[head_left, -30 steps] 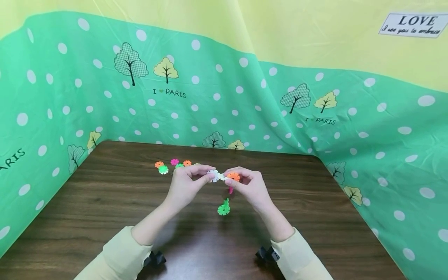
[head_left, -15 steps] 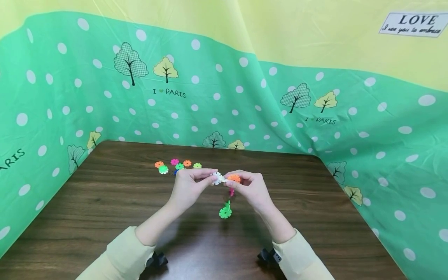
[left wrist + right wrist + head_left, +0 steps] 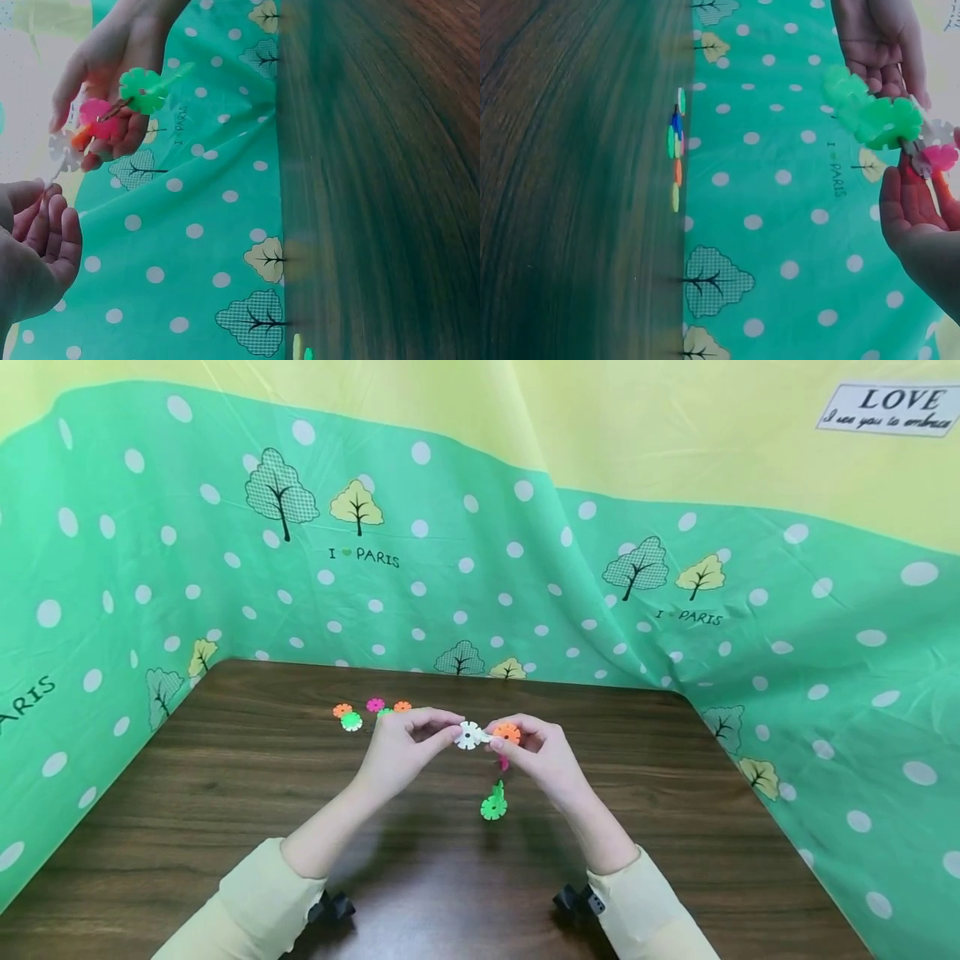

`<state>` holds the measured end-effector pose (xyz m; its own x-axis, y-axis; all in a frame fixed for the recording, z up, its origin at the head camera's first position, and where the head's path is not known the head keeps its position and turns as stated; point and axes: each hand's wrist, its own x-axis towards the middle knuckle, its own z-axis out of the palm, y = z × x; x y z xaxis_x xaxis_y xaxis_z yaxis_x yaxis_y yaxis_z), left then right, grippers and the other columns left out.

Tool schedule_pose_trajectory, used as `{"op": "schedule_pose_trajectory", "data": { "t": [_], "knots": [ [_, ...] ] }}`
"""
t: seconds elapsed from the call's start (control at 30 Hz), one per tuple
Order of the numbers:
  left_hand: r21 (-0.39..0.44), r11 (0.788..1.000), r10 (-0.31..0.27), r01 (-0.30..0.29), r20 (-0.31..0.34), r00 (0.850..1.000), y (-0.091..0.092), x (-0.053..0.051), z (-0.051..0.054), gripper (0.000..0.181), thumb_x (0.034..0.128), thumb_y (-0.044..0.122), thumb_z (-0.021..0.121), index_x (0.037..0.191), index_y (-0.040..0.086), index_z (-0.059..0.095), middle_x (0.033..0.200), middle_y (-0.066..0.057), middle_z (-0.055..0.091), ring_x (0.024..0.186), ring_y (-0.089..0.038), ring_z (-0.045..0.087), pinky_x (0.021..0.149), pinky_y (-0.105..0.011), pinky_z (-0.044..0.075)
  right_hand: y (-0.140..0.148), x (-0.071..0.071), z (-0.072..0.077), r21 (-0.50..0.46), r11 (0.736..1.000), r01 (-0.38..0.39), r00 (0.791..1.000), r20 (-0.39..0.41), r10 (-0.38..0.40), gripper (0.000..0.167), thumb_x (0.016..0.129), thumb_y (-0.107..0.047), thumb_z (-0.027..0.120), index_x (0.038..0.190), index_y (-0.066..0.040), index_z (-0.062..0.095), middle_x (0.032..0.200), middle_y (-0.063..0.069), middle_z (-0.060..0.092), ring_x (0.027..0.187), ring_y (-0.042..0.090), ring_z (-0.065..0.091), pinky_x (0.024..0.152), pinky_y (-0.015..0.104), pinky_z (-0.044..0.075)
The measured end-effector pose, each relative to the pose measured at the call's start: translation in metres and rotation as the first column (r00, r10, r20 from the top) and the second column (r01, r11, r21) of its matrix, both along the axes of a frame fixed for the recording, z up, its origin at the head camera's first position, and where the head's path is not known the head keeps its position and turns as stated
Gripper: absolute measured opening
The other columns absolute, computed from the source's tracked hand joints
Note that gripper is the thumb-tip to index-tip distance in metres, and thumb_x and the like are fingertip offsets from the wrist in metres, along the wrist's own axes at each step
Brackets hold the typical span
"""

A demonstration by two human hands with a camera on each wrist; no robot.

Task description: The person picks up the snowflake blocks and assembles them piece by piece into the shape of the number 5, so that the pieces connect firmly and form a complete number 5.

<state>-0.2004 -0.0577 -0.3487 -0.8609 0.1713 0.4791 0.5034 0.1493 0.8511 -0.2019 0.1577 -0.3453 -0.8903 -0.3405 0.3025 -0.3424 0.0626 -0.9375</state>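
My left hand [image 3: 401,747] pinches a white snowflake disc [image 3: 468,735] between thumb and fingers. Another white disc, seen nearly edge-on, links it to an orange snowflake disc [image 3: 507,733], which my right hand [image 3: 543,752] holds. From there a chain of joined discs hangs down: a pink disc [image 3: 503,762], then green discs [image 3: 493,806] at the bottom, above the tabletop. In the left wrist view the green disc [image 3: 141,90] and pink disc [image 3: 97,118] show before the right palm. Fingers hide some of the joints.
Loose snowflake discs lie on the dark wooden table [image 3: 255,793] at the back left, among them an orange disc [image 3: 342,711], a pink disc [image 3: 375,704] and a green disc [image 3: 351,722]. My left hand covers part of this group. A polka-dot curtain [image 3: 465,585] stands behind the table.
Both hands have shifted slightly, first down, then back up. The hanging chain has swung a little to the right. Both hands keep hold of the discs.
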Motion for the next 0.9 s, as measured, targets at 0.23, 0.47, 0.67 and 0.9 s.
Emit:
{"op": "schedule_pose_trajectory", "data": {
  "t": [0.23, 0.47, 0.67, 0.9],
  "knots": [
    [-0.032, 0.999, 0.02, -0.021, -0.03, 0.999, 0.002, 0.002, -0.001, 0.01, 0.0829, 0.017, 0.074, 0.091, 0.012, 0.074, 0.083, 0.002, 0.072, 0.069, -0.01, 0.063, 0.063, -0.026, 0.054, -0.001, 0.001, 0.001, 0.05, 0.999, -0.007, 1.0, -0.027, 0.008, 0.028, 0.082, -0.005, 0.072, 0.107, -0.001, 0.062, 0.096, 0.008, 0.061, 0.07, 0.018, 0.059, 0.06, 0.03, 0.055],
    [-0.066, 0.998, 0.009, -0.011, -0.036, 0.999, 0.008, 0.003, -0.006, 0.01, 0.0832, 0.021, 0.073, 0.09, 0.014, 0.075, 0.084, 0.005, 0.072, 0.069, -0.008, 0.063, 0.061, -0.026, 0.054, -0.01, 0.015, 0.02, 0.162, 0.984, 0.073, 0.994, -0.094, -0.058, 0.027, 0.077, -0.003, 0.076, 0.102, -0.005, 0.064, 0.101, 0.014, 0.063, 0.072, 0.016, 0.059, 0.062, 0.027, 0.055],
    [-0.073, 0.997, -0.006, 0.005, -0.006, 1.0, 0.008, 0.003, -0.008, 0.014, 0.0833, 0.024, 0.073, 0.092, 0.013, 0.075, 0.085, 0.004, 0.073, 0.07, -0.012, 0.065, 0.061, -0.026, 0.055, -0.013, 0.021, 0.028, 0.217, 0.971, 0.1, 0.991, -0.112, -0.077, 0.02, 0.079, -0.003, 0.074, 0.096, -0.005, 0.064, 0.094, 0.012, 0.063, 0.056, 0.015, 0.055, 0.051, 0.03, 0.053],
    [-0.171, 0.984, 0.042, -0.046, -0.028, 0.999, -0.014, -0.013, -0.004, 0.013, 0.0841, 0.021, 0.073, 0.096, 0.016, 0.073, 0.086, 0.007, 0.072, 0.073, -0.009, 0.065, 0.064, -0.026, 0.053, -0.006, 0.019, 0.028, 0.22, 0.963, 0.156, 0.984, -0.118, -0.132, 0.02, 0.077, -0.004, 0.076, 0.094, -0.005, 0.066, 0.097, 0.011, 0.064, 0.068, 0.013, 0.056, 0.058, 0.023, 0.052]
  ]
}}
